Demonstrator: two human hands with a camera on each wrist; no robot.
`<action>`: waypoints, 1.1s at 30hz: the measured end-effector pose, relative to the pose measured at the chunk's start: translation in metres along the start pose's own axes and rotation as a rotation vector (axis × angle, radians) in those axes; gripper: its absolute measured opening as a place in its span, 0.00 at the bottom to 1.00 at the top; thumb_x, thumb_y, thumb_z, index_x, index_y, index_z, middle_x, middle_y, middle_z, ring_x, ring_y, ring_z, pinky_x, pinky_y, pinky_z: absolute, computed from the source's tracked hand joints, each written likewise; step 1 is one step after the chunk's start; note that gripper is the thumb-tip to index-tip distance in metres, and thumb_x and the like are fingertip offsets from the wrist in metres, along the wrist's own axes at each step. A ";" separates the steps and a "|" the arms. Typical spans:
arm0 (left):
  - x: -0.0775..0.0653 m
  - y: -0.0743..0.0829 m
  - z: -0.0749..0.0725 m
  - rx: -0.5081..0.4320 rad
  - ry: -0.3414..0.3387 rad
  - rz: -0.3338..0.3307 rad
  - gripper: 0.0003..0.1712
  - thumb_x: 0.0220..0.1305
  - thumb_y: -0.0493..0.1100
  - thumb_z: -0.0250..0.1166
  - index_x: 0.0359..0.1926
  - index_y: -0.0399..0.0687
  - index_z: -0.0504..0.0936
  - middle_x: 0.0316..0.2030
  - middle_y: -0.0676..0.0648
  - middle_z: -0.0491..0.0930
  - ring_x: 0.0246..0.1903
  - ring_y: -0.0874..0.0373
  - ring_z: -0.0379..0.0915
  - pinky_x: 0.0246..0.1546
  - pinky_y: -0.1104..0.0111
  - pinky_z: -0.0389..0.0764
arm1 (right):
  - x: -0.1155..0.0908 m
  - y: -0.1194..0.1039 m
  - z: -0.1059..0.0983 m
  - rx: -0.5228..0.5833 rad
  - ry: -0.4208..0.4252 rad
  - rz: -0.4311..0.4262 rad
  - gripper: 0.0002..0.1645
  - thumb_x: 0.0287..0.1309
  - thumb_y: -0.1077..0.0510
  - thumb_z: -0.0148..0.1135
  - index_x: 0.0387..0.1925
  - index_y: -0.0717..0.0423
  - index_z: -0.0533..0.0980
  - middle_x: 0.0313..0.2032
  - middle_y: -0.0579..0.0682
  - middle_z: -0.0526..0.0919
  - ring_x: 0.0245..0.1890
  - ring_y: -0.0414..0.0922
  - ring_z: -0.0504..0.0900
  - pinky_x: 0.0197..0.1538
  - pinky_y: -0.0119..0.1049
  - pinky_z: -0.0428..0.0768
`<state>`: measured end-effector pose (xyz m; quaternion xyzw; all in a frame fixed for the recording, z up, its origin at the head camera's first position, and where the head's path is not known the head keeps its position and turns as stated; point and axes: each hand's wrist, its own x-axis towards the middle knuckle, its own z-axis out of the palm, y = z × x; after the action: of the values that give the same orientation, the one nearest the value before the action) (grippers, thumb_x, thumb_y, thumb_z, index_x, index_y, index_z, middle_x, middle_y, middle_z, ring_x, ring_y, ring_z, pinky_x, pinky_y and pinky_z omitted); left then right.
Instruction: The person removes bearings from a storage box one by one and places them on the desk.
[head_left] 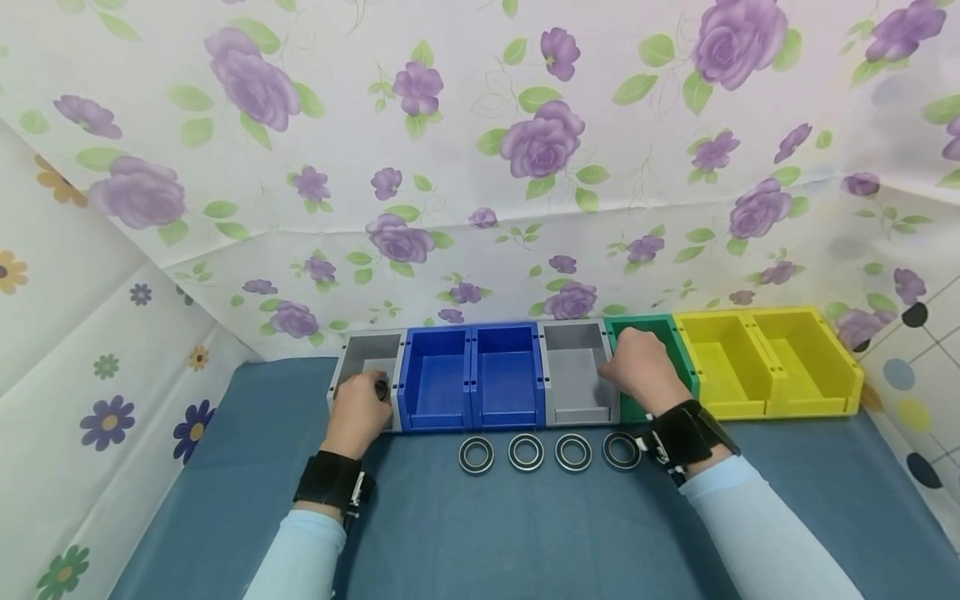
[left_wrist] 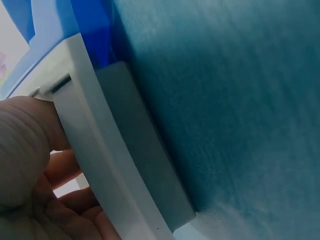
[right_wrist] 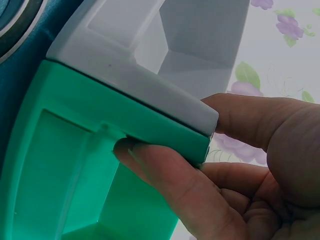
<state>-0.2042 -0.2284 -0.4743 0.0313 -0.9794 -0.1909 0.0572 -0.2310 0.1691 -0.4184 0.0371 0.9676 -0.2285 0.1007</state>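
My left hand (head_left: 358, 410) reaches into the grey bin (head_left: 367, 342) at the left end of the row. A dark ring bearing (head_left: 382, 389) shows between its thumb and fingers, mostly covered by them. In the left wrist view the bin's front wall (left_wrist: 105, 150) hides the fingertips. My right hand (head_left: 643, 371) pinches the adjoining side walls of the second grey bin (head_left: 577, 367) and the green bin (right_wrist: 65, 165). In the right wrist view the thumb lies on the grey side, and a finger reaches inside the green bin.
Several ring bearings (head_left: 527, 452) lie in a row on the blue cloth (head_left: 480, 533) before the bins. Two blue bins (head_left: 438, 375) stand between the grey ones; two yellow bins (head_left: 723, 367) end the row at the right. A flowered sheet (head_left: 465, 183) rises behind.
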 end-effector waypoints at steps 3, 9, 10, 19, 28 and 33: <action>0.001 0.000 0.000 0.030 -0.017 0.007 0.23 0.51 0.34 0.63 0.51 0.36 0.77 0.41 0.38 0.78 0.41 0.46 0.74 0.41 0.53 0.73 | 0.000 0.000 0.000 0.002 -0.003 0.001 0.12 0.51 0.55 0.62 0.22 0.60 0.74 0.17 0.52 0.71 0.18 0.47 0.73 0.20 0.35 0.71; 0.003 0.000 -0.001 0.077 -0.048 -0.002 0.21 0.52 0.35 0.64 0.49 0.38 0.78 0.39 0.39 0.78 0.38 0.48 0.73 0.40 0.54 0.74 | 0.000 0.000 0.002 0.003 0.002 -0.007 0.12 0.51 0.55 0.62 0.22 0.60 0.74 0.17 0.52 0.71 0.18 0.47 0.73 0.19 0.35 0.71; 0.003 0.000 -0.001 0.086 -0.054 -0.005 0.20 0.52 0.36 0.64 0.49 0.38 0.78 0.38 0.40 0.77 0.38 0.49 0.73 0.39 0.54 0.74 | 0.000 0.000 0.002 0.004 0.002 -0.009 0.12 0.51 0.55 0.62 0.22 0.60 0.74 0.17 0.52 0.71 0.17 0.47 0.73 0.19 0.35 0.71; 0.004 0.001 -0.003 0.147 -0.088 0.034 0.14 0.54 0.37 0.64 0.43 0.38 0.78 0.34 0.41 0.75 0.37 0.48 0.72 0.36 0.54 0.74 | 0.000 0.000 0.002 0.001 0.009 -0.011 0.12 0.51 0.55 0.62 0.22 0.60 0.74 0.17 0.52 0.71 0.17 0.47 0.73 0.19 0.35 0.71; -0.002 -0.003 -0.002 0.133 -0.039 0.115 0.20 0.58 0.39 0.62 0.50 0.33 0.73 0.38 0.35 0.74 0.40 0.43 0.71 0.37 0.53 0.74 | -0.001 0.000 0.001 0.004 0.021 -0.019 0.12 0.51 0.55 0.62 0.23 0.60 0.74 0.17 0.52 0.70 0.17 0.47 0.72 0.19 0.35 0.70; -0.008 -0.003 -0.004 0.069 0.021 0.122 0.28 0.62 0.41 0.59 0.61 0.32 0.66 0.49 0.30 0.69 0.49 0.39 0.66 0.46 0.49 0.70 | 0.000 0.001 0.001 -0.002 0.025 -0.023 0.12 0.51 0.55 0.62 0.23 0.61 0.74 0.17 0.52 0.71 0.17 0.47 0.72 0.19 0.35 0.70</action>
<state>-0.1957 -0.2321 -0.4731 -0.0246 -0.9849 -0.1529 0.0779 -0.2309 0.1695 -0.4193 0.0285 0.9693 -0.2284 0.0862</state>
